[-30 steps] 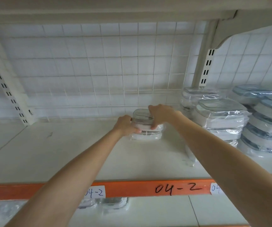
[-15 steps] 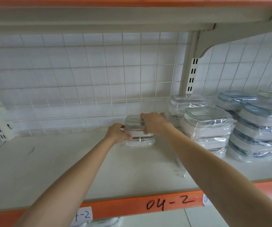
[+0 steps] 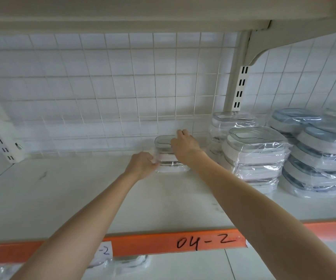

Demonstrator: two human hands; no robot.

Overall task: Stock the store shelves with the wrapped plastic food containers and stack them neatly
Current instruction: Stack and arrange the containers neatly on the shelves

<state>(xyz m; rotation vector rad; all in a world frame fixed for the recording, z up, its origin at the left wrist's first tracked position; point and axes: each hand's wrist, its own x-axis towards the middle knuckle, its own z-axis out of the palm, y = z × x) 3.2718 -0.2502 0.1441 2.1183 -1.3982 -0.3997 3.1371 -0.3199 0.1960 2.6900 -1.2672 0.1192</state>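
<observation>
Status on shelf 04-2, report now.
Left hand and right hand both gripping small wrapped container. Container down on shelf. Nothing blocking; stacks to the right.

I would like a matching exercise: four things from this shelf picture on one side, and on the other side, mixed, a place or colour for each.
Things:
1. small wrapped stack
2. shelf edge strip
3. blue-lidded containers
4. wire grid

Descriptions:
a. far right of the shelf
b. orange, marked "04-2"
c. between both hands
d. white, at the back

Pairs: 1-c, 2-b, 3-a, 4-d
</observation>
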